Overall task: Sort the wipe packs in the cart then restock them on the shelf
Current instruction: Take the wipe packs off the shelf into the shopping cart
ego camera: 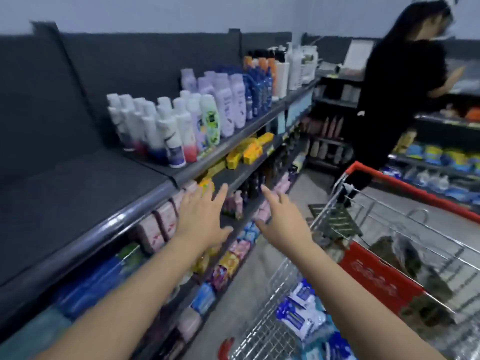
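Both hands were empty, with fingers straight and spread. The left hand (201, 216) was stretched out at the centre of the frame, in front of the second shelf level. Its fingertips were near a yellow pack (206, 187) and a row of pink packs (155, 233) standing on edge; the blur hid whether it touched them. The right hand (281, 216) hovered just right of it, index finger pointing up the aisle, apart from any goods.

The wipe packs (302, 307), blue and white, lay heaped in the wire cart (259, 331) at the lower right of the frame, below the right forearm. The cart carried a red panel (376, 279) and a red rim (415, 189).

The shelf unit (104, 227) ran diagonally from lower left to upper right. White, lilac and blue bottles (166, 131) stood on its top level, yellow boxes (250, 149) one level down, and mixed coloured packs (228, 263) on the lower levels. A person in black (400, 105) stood at the upper right, beside another shelf.
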Demonstrator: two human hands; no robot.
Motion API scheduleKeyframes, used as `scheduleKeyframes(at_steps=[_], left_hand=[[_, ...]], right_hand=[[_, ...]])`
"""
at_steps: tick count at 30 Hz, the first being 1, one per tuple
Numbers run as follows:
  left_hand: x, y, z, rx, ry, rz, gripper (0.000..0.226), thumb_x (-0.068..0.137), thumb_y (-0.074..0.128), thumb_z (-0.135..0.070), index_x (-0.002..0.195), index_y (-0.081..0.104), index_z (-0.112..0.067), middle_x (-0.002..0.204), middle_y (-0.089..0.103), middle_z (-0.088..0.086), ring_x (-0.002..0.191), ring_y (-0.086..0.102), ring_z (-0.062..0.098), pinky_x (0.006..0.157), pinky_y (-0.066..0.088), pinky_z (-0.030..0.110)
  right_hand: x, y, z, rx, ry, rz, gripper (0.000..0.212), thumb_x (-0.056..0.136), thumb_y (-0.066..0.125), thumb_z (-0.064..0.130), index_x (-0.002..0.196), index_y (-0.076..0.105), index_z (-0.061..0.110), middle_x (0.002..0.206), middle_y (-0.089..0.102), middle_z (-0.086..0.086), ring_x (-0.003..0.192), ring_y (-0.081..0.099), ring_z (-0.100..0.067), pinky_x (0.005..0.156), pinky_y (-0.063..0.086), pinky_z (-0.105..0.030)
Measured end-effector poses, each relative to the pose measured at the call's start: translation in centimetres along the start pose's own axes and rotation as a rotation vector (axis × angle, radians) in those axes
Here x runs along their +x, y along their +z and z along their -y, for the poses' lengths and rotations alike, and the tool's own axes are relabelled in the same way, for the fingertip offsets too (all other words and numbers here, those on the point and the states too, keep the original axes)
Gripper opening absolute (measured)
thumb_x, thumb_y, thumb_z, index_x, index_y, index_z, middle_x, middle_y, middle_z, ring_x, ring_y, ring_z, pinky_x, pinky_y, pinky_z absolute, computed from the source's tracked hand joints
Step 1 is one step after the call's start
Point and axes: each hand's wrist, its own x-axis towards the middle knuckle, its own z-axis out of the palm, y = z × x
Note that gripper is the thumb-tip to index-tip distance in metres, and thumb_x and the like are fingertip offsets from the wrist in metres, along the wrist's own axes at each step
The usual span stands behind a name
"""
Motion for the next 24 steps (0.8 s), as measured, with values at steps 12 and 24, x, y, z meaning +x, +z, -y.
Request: scheduleKeyframes(at_steps=[12,24], left_hand=[[-23.0,-9.4,32.7,0.189,-0.61,0.004,0.1,0.072,0.06,-0.067,0.15,0.014,-0.026,0.152,0.029,0.006,0.136,0.032,0.027,0.111,0.026,0.04],[-34.7,-7.7,44.9,-0.563,-0.837,0.412,0.12,0.037,0.093,-0.05,0.137,0.031,-0.027,0.139,0.032,-0.006,0.125,0.037,0.013,0.106,0.038,0.032]], right_hand=[[-3.9,9.0,39.6,0.105,-0.661,0.162,0.075,0.088,0.058,0.044,0.15,0.017,0.031,0.155,0.021,-0.006,0.132,0.038,-0.029,0.099,0.043,-0.039],[-6.9,18.0,52.6,0.156,-0.673,0.873,0.1,0.046,0.089,0.043,0.133,0.045,0.02,0.136,0.05,0.006,0.127,0.045,-0.019,0.108,0.036,-0.04]])
